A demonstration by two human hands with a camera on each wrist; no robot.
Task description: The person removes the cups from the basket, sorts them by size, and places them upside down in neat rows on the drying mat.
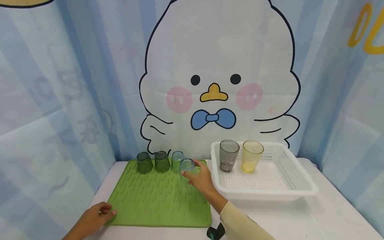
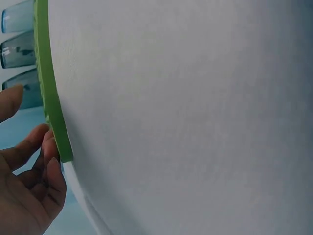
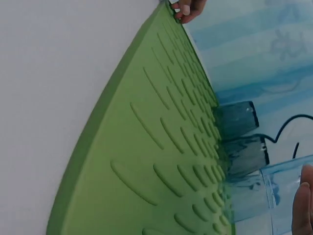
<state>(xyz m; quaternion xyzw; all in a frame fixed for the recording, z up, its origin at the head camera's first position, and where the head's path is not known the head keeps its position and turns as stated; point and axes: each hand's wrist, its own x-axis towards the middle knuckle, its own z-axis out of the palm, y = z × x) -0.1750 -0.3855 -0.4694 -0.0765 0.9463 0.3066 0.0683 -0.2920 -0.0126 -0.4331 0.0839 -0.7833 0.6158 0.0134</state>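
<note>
With thumb and fingers on its sides, my right hand (image 1: 204,179) holds a clear bluish drinking glass (image 1: 186,168) at the back right of a green ridged mat (image 1: 159,206). Beside that glass stands another clear bluish glass (image 1: 177,160). Two dark green glasses (image 1: 144,164) continue the row to the left along the mat's back edge. At the mat's front left corner is my left hand (image 1: 93,217), its fingers loosely bent against the edge and its thumb apart, as the left wrist view shows. Only the fingertips of my right hand (image 3: 303,205) appear in the right wrist view.
A white perforated plastic basket (image 1: 264,194) stands right of the mat. Inside it, toward the left, are a grey glass (image 1: 229,153) and a yellow glass (image 1: 252,153). A small black object (image 1: 216,232) lies by the right sleeve. A printed curtain (image 1: 216,60) hangs behind the table.
</note>
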